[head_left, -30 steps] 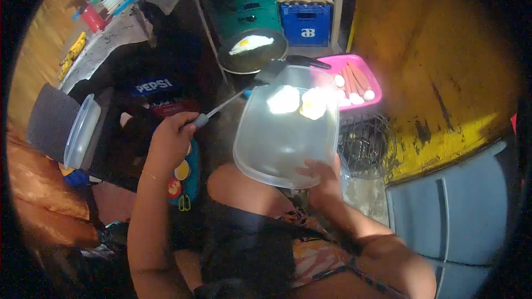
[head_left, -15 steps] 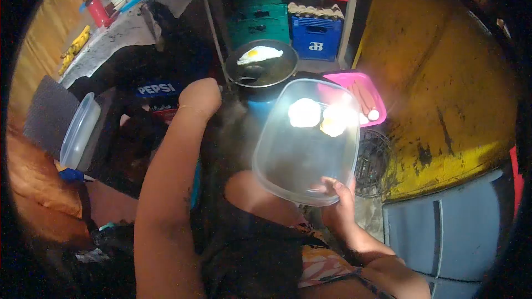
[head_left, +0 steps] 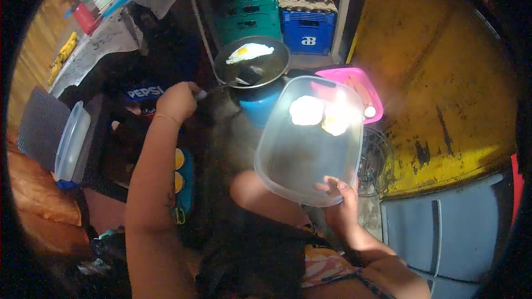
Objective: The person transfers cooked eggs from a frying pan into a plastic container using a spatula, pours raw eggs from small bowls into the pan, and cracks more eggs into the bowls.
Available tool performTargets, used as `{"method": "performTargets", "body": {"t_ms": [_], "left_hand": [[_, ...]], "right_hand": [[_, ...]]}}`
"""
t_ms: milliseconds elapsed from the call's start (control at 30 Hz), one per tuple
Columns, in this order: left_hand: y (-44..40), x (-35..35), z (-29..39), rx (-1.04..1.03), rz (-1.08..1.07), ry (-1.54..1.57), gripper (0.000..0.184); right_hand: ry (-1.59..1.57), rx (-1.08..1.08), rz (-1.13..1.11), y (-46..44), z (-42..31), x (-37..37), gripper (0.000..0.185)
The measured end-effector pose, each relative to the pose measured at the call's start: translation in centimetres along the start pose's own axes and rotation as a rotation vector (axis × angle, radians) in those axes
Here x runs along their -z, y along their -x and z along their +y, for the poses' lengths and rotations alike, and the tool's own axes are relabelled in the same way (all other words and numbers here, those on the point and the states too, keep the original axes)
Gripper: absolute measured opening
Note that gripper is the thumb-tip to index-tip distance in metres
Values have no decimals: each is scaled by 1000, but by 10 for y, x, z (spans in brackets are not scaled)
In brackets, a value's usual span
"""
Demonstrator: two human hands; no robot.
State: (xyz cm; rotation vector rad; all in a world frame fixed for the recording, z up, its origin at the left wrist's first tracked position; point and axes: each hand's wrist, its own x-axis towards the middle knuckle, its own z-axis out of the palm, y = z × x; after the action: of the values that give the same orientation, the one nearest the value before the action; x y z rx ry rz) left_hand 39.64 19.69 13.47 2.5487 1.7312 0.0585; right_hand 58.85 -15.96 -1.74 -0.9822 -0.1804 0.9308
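My left hand [head_left: 176, 102] is closed around the handle of a spatula [head_left: 213, 88]. The spatula's dark blade lies in a frying pan [head_left: 281, 69], just below a fried egg [head_left: 249, 53] with a yellow yolk. In my right hand [head_left: 342, 202] is the near edge of a clear plastic container [head_left: 291, 160], thumb over the rim. Two fried eggs, one white [head_left: 306, 111] and one with some yellow [head_left: 334, 123], lie toward its far end, washed out by glare. Beneath the pan is something round and blue [head_left: 260, 109].
Right of the pan, a pink tray [head_left: 372, 89] bears sausages [head_left: 359, 88] and a white egg [head_left: 369, 112]. Behind stands a blue crate [head_left: 308, 32] with egg cartons on top. A yellow wall [head_left: 438, 77] borders the right. Lower left, a blue tray [head_left: 188, 180] holds yellow round pieces.
My left hand has drawn back left and slightly down, so the spatula handle now shows. The blue tray with yellow pieces has come into sight. The container stays nearly in place.
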Motion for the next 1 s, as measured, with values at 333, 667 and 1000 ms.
{"method": "performTargets", "body": {"t_ms": [333, 667, 1000], "left_hand": [[-34, -72, 4, -39, 3, 369, 33], [-56, -35, -8, 140, -141, 625, 25], [-8, 20, 9, 30, -11, -150, 24]], "right_hand": [[1, 1, 6, 2, -2, -1, 77], [21, 23, 20, -2, 2, 2, 78], [26, 20, -6, 1, 1, 0, 82]]}}
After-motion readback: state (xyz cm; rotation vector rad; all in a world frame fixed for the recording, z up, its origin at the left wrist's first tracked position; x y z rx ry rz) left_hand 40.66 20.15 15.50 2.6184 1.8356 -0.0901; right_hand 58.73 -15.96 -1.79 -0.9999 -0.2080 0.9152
